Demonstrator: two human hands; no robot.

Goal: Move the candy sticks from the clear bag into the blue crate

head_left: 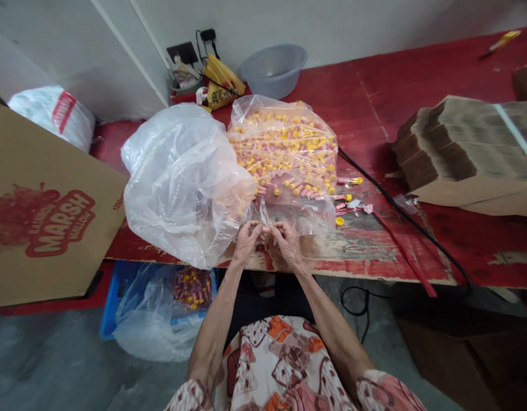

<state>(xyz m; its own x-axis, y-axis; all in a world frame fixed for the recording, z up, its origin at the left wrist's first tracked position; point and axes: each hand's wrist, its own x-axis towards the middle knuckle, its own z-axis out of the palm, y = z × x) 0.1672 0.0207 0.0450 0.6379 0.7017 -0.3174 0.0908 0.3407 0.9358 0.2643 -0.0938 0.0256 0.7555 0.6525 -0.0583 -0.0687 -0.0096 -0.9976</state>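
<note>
My left hand (248,237) and my right hand (286,238) meet near the front edge of the red table, fingers pinched on the two ends of a small pink piece (266,229). Just beyond them lies a clear plastic bag (284,142) full of small pink pieces with yellow caps, its mouth toward me. A large whitish plastic bag (181,177) bulges to the left of my hands. Several capped pieces and a yellow cap (340,221) lie loose to the right of the clear bag.
A printed carton (53,211) stands at left, flattened cardboard (481,154) at right. Behind are a grey basin (274,71) and a yellow bag (222,83). A black cable (400,211) crosses the table (374,108). A blue crate (111,302) sits below.
</note>
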